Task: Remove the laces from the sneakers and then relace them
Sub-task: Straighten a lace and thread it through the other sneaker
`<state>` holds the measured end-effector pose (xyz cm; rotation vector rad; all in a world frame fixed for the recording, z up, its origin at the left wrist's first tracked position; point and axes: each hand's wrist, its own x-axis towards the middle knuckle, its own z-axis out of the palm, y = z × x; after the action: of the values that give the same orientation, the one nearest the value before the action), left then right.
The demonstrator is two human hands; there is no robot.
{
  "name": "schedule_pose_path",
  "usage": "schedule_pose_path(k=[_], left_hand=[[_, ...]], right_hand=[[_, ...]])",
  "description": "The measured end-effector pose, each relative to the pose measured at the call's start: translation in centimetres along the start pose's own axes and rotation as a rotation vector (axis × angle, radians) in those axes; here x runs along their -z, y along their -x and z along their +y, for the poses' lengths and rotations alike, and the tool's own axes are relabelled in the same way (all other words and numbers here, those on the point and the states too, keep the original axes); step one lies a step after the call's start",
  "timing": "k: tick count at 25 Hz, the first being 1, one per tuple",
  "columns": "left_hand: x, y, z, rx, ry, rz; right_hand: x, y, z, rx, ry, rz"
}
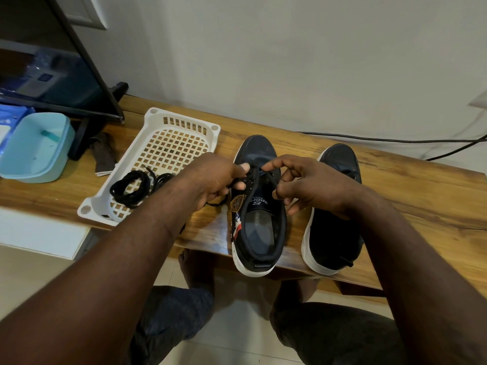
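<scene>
Two dark navy sneakers with white soles stand on the wooden table (408, 185), toes pointing away from me. Over the eyelets of the left sneaker (259, 219) both hands work a black lace (254, 173). My left hand (213, 180) grips one lace strand at the shoe's left side, and a loose end trails onto the table below it. My right hand (303, 183) pinches the lace near the upper eyelets with thumb and forefinger. The right sneaker (332, 233) stands beside it, partly hidden by my right forearm. A coiled black lace (131, 187) lies in the white basket (168, 125).
A light blue plastic tub (37, 148) and a brown cloth (104, 156) sit at the table's left, below a dark monitor (66, 75). A black cable (395, 140) runs along the wall at the back right. My knees are under the table's near edge.
</scene>
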<state>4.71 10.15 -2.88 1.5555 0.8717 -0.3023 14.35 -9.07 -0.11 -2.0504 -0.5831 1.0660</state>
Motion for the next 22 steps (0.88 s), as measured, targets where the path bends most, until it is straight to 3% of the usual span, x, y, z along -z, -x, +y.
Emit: schedule_pose_path(k=[10, 16, 22], left_hand=[[0.27, -0.37, -0.12, 0.002, -0.041, -0.04], [-0.02, -0.67, -0.36, -0.18, -0.167, 0.043], [-0.02, -0.26, -0.13, -0.209, -0.192, 0.057]], right_hand=[[-0.17, -0.27, 0.14, 0.009, 0.013, 0.007], [-0.25, -0.25, 0.1, 0.013, 0.05, 0.013], [-0.42, -0.3, -0.37, -0.001, 0.134, 0.024]])
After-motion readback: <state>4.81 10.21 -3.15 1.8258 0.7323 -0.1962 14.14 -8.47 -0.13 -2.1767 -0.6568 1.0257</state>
